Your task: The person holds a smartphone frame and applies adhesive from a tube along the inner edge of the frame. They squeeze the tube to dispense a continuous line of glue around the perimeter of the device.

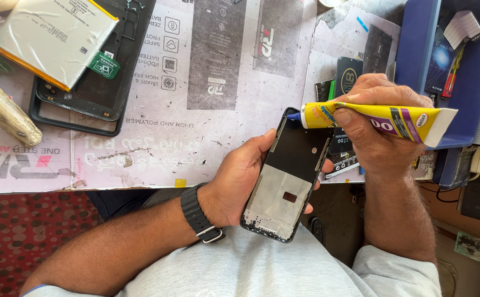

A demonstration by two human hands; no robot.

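A person sits at a worktop [141, 165] covered with printed paper sheets, seen from above. The left hand [240, 179], with a black watch [198, 213] on its wrist, is closed around a phone frame [286, 176], fingers wrapped behind it and the thumb along its left side. The phone frame is held just off the front edge of the worktop, above the person's grey shirt, tilted with its top toward the worktop. Its inside faces up: dark in the upper half, a pale metal plate with 1 small dark patch in the lower half.

The right hand [374, 129] grips a yellow glue tube [372, 118] with purple bands, fingers closed across its middle. The tube lies almost level, flat crimped end to the right, blue nozzle [293, 116] touching the top edge of the phone frame.

At the far left corner of the worktop lies a black phone back cover [94, 88], with a flat silver battery [53, 38] resting partly on top of it. A worn wooden handle [3, 110] lies at the left edge. A blue tray [415, 49] holding small items sits at the far right, just behind the right hand.
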